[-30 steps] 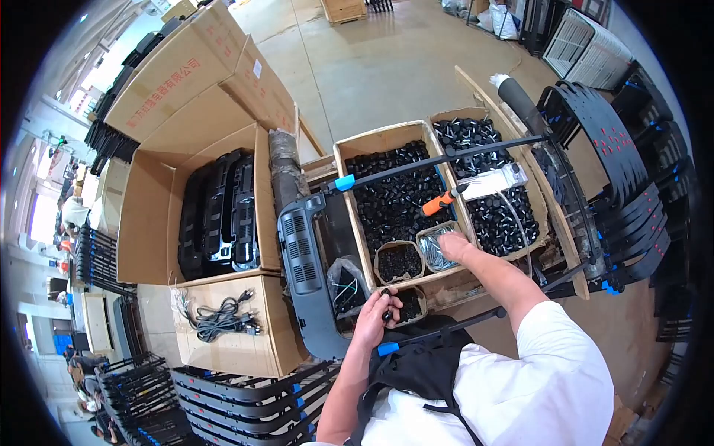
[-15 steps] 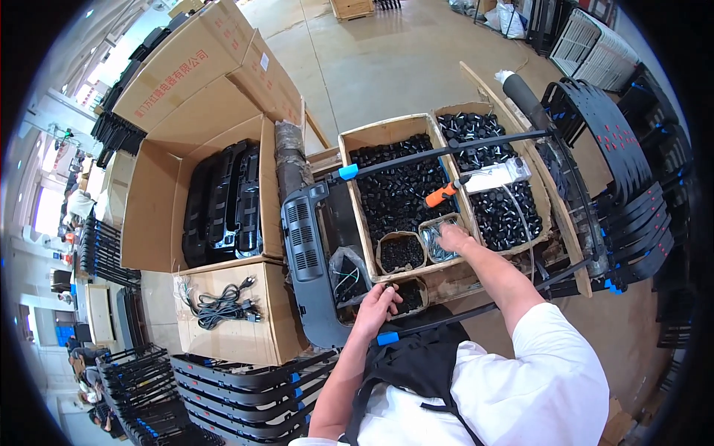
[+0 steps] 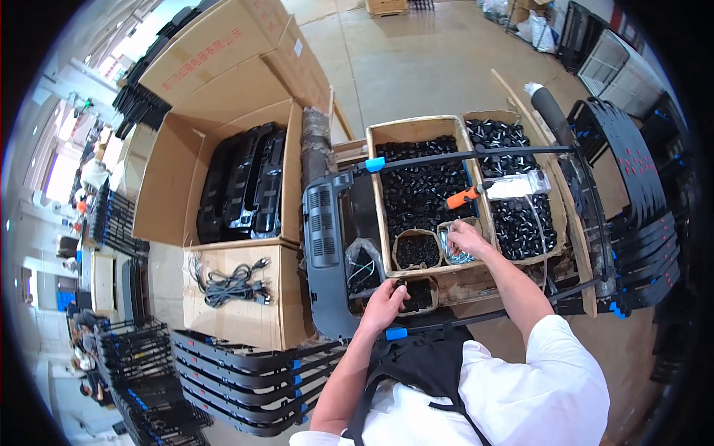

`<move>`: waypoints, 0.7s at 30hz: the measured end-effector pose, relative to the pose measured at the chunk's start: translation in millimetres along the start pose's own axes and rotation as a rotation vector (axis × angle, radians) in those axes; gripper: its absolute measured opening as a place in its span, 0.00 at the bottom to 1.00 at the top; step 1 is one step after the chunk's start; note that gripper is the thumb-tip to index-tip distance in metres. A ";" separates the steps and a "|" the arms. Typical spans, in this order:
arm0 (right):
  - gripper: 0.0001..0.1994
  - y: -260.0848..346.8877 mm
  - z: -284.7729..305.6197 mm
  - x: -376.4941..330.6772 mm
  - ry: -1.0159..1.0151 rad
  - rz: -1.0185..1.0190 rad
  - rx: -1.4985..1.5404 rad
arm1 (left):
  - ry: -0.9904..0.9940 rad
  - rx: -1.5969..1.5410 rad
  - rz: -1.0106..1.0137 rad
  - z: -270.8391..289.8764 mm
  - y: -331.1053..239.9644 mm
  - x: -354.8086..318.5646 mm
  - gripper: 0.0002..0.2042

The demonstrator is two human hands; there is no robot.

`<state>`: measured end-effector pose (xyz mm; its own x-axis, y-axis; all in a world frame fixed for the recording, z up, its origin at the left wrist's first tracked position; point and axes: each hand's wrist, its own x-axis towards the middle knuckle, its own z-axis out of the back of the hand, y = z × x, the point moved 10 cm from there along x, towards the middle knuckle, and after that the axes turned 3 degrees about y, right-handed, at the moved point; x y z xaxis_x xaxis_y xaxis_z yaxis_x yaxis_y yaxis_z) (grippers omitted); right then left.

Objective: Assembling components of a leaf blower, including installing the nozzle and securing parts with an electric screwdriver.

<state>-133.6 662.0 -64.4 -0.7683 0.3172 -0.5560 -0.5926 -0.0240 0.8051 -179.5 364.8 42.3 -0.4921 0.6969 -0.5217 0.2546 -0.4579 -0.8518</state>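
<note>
My right hand (image 3: 468,239) is over a small bin of silver screws (image 3: 455,257), its fingers drawn together; whatever they pinch is too small to make out. My left hand (image 3: 385,305) is closed beside a small bin of black parts (image 3: 419,296), with a tiny dark piece at its fingertips that I cannot name. A black frame (image 3: 491,151) with blue clips (image 3: 375,164) spans the boxes, joined at its left to a dark grey vented plastic panel (image 3: 324,245). An orange-handled screwdriver-like tool (image 3: 462,198) lies on the black parts.
Wooden-edged boxes hold black knob-like parts (image 3: 424,178) and black-headed bolts (image 3: 524,227). A white device (image 3: 517,184) with a cord rests across them. At left, a large carton (image 3: 167,178) holds black housings; coiled power cords (image 3: 234,286) lie on a box. Stacked black frames (image 3: 230,386) stand nearby.
The whole view has shifted, moving the scene rightward. My right hand's fingers, earlier reaching in among the screws, are now drawn together higher over the bin. My left hand stays by the small bin.
</note>
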 end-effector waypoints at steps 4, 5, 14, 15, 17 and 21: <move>0.07 76.3 -47.9 -48.0 0.155 0.192 0.106 | -0.038 0.101 -0.030 15.0 5.1 2.5 0.14; 0.08 92.0 -60.5 -59.6 0.195 0.237 0.053 | -0.054 0.158 -0.052 17.0 -3.5 0.6 0.14; 0.08 176.3 -144.6 -114.4 0.382 0.681 -0.441 | -0.041 0.326 -0.118 23.9 -16.9 -11.1 0.18; 0.08 176.1 -148.4 -115.6 0.390 0.683 -0.448 | -0.036 0.343 -0.138 24.0 -14.9 -11.2 0.18; 0.08 185.1 -162.7 -126.7 0.446 0.758 -0.459 | -0.048 0.349 -0.157 27.4 -12.3 -15.1 0.17; 0.08 187.9 -171.0 -135.4 0.340 0.860 -0.554 | 0.032 -0.038 -0.064 26.7 3.1 -22.3 0.15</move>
<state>-182.3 452.4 126.9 -0.9557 -0.2891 0.0544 0.2166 -0.5663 0.7952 -190.0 333.2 52.6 -0.4817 0.7413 -0.4673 0.2555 -0.3913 -0.8841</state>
